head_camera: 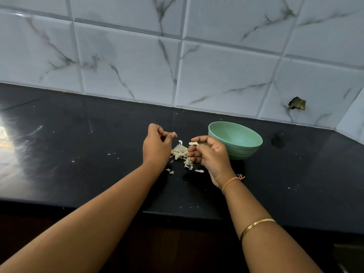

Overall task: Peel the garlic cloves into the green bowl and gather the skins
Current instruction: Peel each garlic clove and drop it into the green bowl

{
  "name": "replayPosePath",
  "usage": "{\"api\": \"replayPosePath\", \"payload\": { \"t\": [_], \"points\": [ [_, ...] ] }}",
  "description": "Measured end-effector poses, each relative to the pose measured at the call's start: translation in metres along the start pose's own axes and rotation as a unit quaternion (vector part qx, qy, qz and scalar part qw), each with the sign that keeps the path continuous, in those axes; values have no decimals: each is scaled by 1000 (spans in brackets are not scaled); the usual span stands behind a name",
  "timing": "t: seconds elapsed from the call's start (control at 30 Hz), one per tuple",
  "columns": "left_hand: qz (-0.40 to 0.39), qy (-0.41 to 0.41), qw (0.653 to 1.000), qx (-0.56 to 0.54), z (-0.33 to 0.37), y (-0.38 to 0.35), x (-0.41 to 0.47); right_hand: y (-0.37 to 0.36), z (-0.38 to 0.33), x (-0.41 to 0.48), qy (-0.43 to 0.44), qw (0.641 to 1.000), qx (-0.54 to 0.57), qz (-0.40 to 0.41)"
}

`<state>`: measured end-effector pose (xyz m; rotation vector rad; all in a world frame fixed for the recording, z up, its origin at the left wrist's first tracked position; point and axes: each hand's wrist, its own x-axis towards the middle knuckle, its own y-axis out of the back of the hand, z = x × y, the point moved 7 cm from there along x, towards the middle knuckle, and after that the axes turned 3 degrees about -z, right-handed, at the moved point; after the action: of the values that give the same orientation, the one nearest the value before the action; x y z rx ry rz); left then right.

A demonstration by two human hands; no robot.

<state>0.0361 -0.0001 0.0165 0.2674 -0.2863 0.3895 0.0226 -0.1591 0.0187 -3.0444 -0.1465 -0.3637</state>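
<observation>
On the counter (88,164) the green bowl (243,152) stands at three o'clock of the skin pile (180,151). The right hand (210,156) pinches a papery flake (194,143) in a tight grip. The left hand (156,146), at nine o'clock, pinches a tiny garlic bit (174,134). The skins seem feather-light and brittle: sweep from the pile's edge.

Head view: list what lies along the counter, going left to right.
Left hand, pinching a small scrap in its fingers → pile of garlic skins → right hand, holding a pale piece → green bowl → dark smudge.
</observation>
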Motion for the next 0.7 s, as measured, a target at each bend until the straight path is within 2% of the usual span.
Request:
{"api": "replayPosePath", "payload": {
  "t": [0.1, 0.43, 0.53, 0.63, 0.7],
  "points": [
    [-1, 0, 1000, 3, 1, 0, -1, 0, 0, -1, -12, 1000, 23, 7],
    [-3, 0, 1000, 2, 0, 0, -1, 0, 2, 0, 18, 1000, -21, 1],
    [-5, 0, 1000, 4, 0, 0, -1, 5, 3, 1, 27, 997, -67, 23],
    [-7, -5, 1000, 0, 1, -1, 0, 14, -14, 4, 93, 974, -195, 74],
    [-8, -7, 1000, -4, 1, -1, 0, 14, -44, 3, 204, 927, -289, 122]
  ]
}}
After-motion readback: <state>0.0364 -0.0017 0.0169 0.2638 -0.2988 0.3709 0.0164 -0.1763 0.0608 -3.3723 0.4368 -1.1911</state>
